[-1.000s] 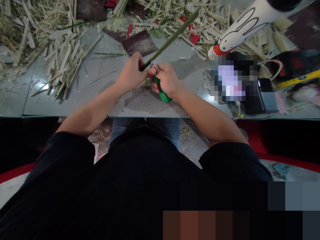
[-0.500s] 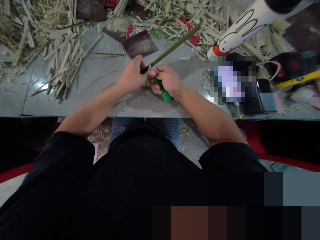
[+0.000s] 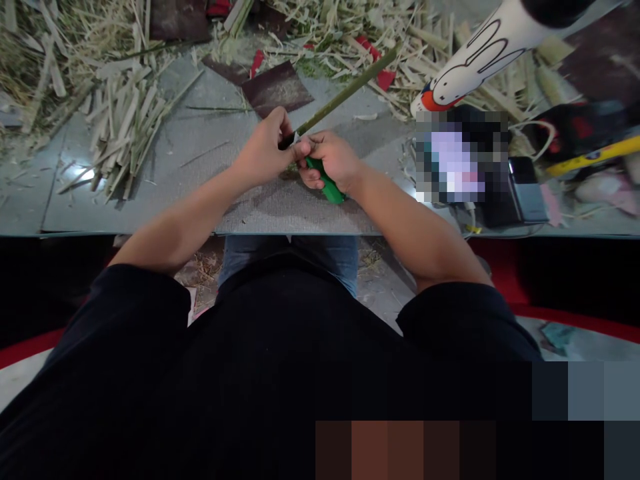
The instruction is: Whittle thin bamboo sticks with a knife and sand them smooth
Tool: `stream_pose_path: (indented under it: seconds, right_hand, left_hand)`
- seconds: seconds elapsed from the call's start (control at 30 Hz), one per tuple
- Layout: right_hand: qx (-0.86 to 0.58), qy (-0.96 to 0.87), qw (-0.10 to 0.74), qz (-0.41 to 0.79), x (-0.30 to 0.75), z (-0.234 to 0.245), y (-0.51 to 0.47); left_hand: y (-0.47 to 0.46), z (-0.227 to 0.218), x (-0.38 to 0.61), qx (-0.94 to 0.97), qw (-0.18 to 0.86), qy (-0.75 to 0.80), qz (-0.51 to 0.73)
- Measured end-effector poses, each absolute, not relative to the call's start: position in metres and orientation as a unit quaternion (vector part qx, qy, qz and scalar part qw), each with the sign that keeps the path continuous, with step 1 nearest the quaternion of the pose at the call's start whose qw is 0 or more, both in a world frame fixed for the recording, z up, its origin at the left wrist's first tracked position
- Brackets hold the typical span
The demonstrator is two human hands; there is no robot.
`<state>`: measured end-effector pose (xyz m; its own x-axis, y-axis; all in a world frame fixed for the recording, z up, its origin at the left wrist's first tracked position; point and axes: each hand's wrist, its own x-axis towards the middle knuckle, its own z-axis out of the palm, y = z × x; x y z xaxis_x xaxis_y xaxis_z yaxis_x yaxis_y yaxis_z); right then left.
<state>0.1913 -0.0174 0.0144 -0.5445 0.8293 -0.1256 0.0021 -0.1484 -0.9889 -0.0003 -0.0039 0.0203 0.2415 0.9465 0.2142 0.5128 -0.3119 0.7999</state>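
Note:
My left hand (image 3: 265,150) is closed round the near end of a long green bamboo strip (image 3: 345,93) that slants up and to the right over the table. My right hand (image 3: 333,160) is wrapped round a green-handled knife (image 3: 327,185); its blade end meets the strip where both thumbs touch. The blade itself is hidden by my fingers. Both hands hover over a grey mat (image 3: 280,207) at the table's near edge.
Piles of pale bamboo splints (image 3: 123,127) and shavings cover the left and far side. Dark sandpaper sheets (image 3: 277,87) lie beyond my hands. At right are a white rabbit-print cylinder (image 3: 475,57), a phone (image 3: 530,193), a yellow tool (image 3: 595,157) and a blurred patch.
The strip's far end has dropped slightly and swung right. My hands stay together in almost the same place.

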Motion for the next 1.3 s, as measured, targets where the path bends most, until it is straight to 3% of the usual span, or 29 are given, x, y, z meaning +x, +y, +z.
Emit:
stream_pose_path:
  seconds: [0.1,0.4,0.63,1.0,1.3]
  right_hand:
    - [-0.364,-0.578,0.301,0.665,0.192,0.016,-0.018]
    - [-0.368,-0.545,0.382,0.649,0.183,0.008,-0.019]
    - [-0.383,-0.554,0.309,0.671,0.186,0.019,-0.021]
    - [-0.393,-0.554,0.318,0.662,0.189,0.021,-0.022]
    - [-0.359,-0.572,0.409,0.613,0.182,0.002,-0.016]
  left_hand:
    - [-0.006,0.022,-0.001,0.727,0.286,0.516,0.351]
    - [-0.006,0.02,0.001,0.717,0.234,0.531,0.386]
    - [-0.011,0.024,0.005,0.713,0.323,0.511,0.356]
    - [-0.009,0.023,0.003,0.728,0.316,0.477,0.379]
    - [0.012,0.003,-0.002,0.717,0.257,0.512,0.396]
